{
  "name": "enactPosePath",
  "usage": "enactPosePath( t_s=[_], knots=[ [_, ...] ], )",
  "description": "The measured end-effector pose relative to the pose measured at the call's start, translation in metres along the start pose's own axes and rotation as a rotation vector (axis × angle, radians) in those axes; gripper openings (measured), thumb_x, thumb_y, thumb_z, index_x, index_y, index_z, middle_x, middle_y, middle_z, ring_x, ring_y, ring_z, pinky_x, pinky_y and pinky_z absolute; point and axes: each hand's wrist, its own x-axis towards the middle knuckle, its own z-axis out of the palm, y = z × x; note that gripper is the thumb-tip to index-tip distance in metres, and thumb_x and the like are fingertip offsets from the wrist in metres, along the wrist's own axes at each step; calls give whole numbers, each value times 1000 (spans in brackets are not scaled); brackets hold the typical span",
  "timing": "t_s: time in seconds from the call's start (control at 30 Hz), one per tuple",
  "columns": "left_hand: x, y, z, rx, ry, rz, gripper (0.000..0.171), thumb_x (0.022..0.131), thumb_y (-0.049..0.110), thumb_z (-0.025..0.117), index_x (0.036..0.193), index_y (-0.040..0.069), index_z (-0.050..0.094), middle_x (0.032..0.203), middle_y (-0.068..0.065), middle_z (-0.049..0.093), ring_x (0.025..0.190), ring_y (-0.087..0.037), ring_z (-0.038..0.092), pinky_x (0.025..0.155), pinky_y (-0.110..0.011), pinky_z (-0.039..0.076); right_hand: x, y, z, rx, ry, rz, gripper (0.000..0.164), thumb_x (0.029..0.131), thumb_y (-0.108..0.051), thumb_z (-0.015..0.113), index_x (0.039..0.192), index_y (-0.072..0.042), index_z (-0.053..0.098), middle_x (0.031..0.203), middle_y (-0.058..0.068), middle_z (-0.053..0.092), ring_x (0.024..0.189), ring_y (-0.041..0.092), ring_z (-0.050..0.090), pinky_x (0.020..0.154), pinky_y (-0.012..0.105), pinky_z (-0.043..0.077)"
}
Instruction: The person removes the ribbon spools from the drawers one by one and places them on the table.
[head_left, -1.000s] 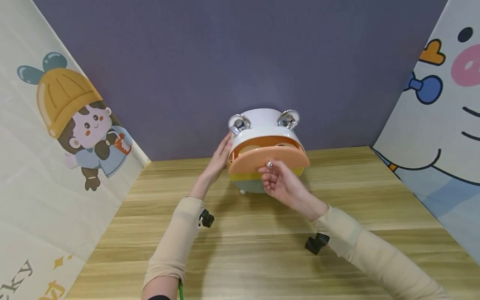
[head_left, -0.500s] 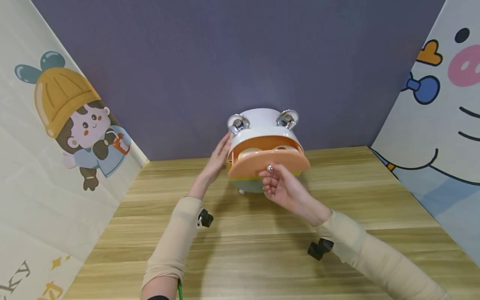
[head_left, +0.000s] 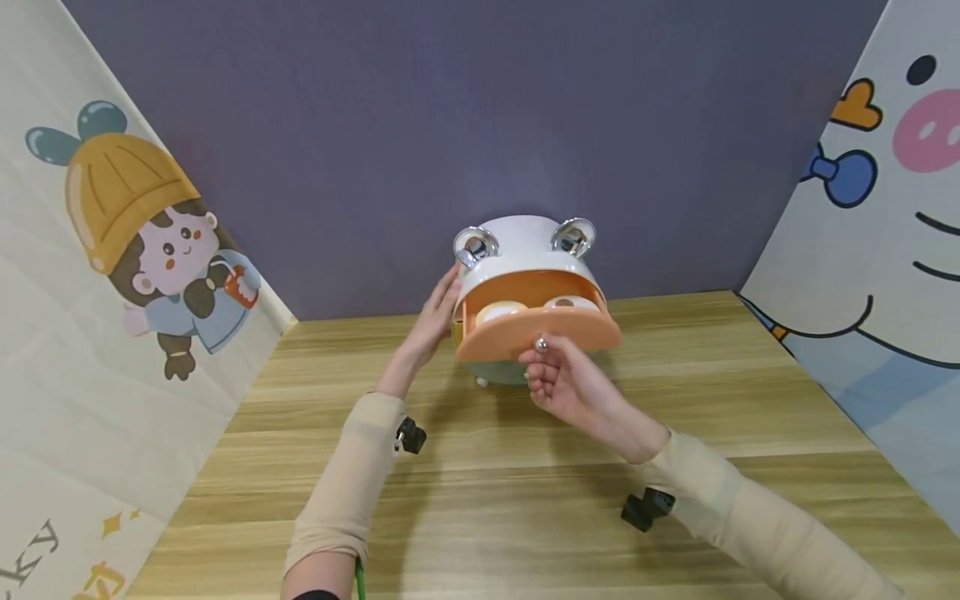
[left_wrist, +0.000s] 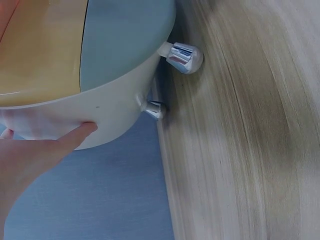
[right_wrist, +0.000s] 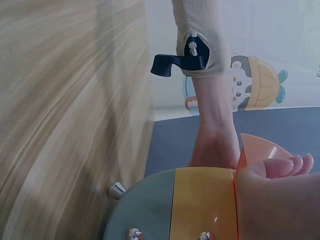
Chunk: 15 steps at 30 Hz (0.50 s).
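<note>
A white rounded storage box (head_left: 521,235) with two chrome ears stands on the table against the back wall. Its orange top drawer (head_left: 491,337) is pulled out, tilting down at the front. Inside lie two pale roundish things (head_left: 501,311), partly hidden by the drawer front. My right hand (head_left: 573,383) pinches the drawer's small silver knob (head_left: 541,344) between thumb and index finger, the other fingers curled. My left hand (head_left: 429,327) rests against the box's left side, fingers extended. Below in the left wrist view are the yellow drawer (left_wrist: 42,55) and grey-green drawer (left_wrist: 125,42), both closed.
The wood-grain table (head_left: 480,508) spreads in front of the box. A grey-purple wall (head_left: 480,117) rises close behind it. Printed cartoon panels flank both sides. Chrome feet (left_wrist: 185,57) lift the box off the table.
My right hand has drawn the orange drawer farther out, toward me and downward, showing more of the things inside. The left hand stays against the box.
</note>
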Motion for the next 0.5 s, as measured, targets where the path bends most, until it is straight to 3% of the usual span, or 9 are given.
enactPosePath(
  t_s=[0.23,0.5],
  knots=[
    [-15,21,6,-11,1,-35,56,107,41,35,159,33,18,165,-10,22,141,-40,41,111,-59,42,-7,4,1,-5,-11,7,40,107,-36,38,88,-15,67,74,-7,66,68,4,54,66,16,44],
    [-15,22,6,-8,-7,-38,56,107,42,35,159,33,16,165,-11,23,139,-40,43,110,-58,44,-13,7,1,-20,-4,4,40,107,-36,38,88,-15,66,74,-7,65,68,5,54,66,16,45]
  ],
)
